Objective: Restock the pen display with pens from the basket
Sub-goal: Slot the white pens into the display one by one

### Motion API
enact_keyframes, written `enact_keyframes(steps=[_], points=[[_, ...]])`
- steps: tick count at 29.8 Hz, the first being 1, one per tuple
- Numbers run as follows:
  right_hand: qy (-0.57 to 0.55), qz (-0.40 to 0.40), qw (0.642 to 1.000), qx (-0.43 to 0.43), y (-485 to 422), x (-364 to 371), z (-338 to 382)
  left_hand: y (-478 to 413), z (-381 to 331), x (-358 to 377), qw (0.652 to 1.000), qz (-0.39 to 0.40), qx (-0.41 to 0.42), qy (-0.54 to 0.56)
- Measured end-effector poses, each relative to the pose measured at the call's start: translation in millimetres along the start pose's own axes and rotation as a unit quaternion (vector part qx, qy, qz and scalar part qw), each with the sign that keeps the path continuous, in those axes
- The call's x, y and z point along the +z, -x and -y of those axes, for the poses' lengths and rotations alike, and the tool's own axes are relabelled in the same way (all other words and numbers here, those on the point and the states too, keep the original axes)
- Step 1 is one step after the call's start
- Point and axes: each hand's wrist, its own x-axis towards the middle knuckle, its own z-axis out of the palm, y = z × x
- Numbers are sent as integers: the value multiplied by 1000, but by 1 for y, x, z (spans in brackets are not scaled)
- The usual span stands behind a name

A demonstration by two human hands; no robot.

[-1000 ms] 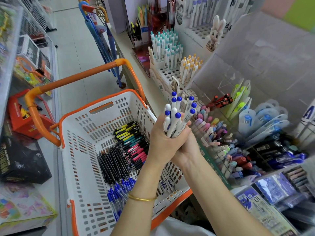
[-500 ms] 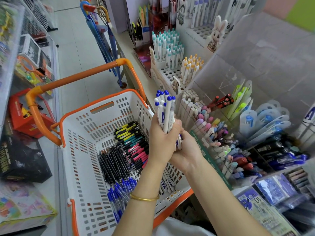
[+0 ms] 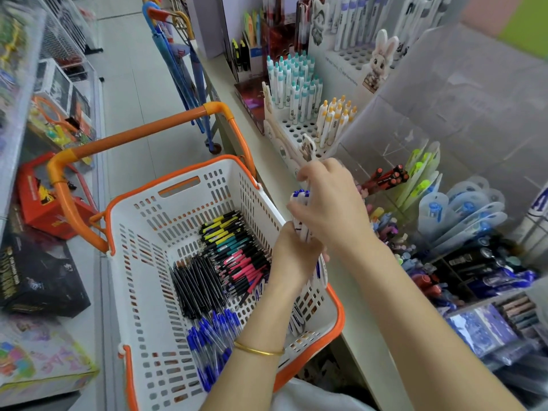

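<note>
- both of my hands are on one bundle of white pens with blue caps [image 3: 301,228], held upright above the right-hand rim of the white slotted plastic basket with an orange rim [image 3: 133,247].
- my left hand [image 3: 292,255] is curled round the lower half of the bundle, just over the basket's right wall; the pen ends poke out below my fingers.
- my right hand [image 3: 330,209] is above the left one, fingers bent over the capped tops and gripping them, the thumb on the side facing the basket.
- a thin gold bangle [image 3: 258,350] sits on my left wrist, over the basket's near right corner.
- on the basket floor lie plain black pens [image 3: 195,280] in the middle, black pens with yellow, teal and pink grips [image 3: 234,247] beyond them, and clear pens with blue caps [image 3: 212,336] at the near end.
- a few more white pens [image 3: 296,318] lean on the inside of the basket's right wall.
- right of the basket and past its far corner stands a white perforated display stand [image 3: 296,129], with teal-capped white pens [image 3: 293,81] and yellow-capped white pens [image 3: 335,114] standing in its holes.
- the basket's orange handle [image 3: 142,132] is raised over its far end.
</note>
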Motion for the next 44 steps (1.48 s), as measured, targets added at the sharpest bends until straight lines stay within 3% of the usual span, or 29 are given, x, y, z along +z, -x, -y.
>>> enact_keyframes(steps=[7,12,16,26,31,34,36,39,44], points=[[72,136,988,12,-15,-7,-6,2,6,-1,995,-3,-45,-86],[47,147,988,14,-18,-9,-10,2,9,-1,996,20,-30,-85],[-51,141,987,51,-21,-10,-13,2,5,-3,996,61,-31,-50],[-250,-76,959,113,-34,-10,-7,-2,10,-7,990,123,-43,53],[-332,-276,891,135,-38,-26,-4,3,16,-11,977,144,-86,131],[-384,-298,863,135,-19,-20,-9,1,14,-11,961,143,-100,212],[-386,-284,867,138,-2,-9,-13,-1,10,-10,951,123,-105,265],[-329,-237,903,139,24,10,-18,-4,5,-8,932,76,-104,339],[-242,-191,948,75,51,27,-16,-11,2,-8,915,5,-98,390]])
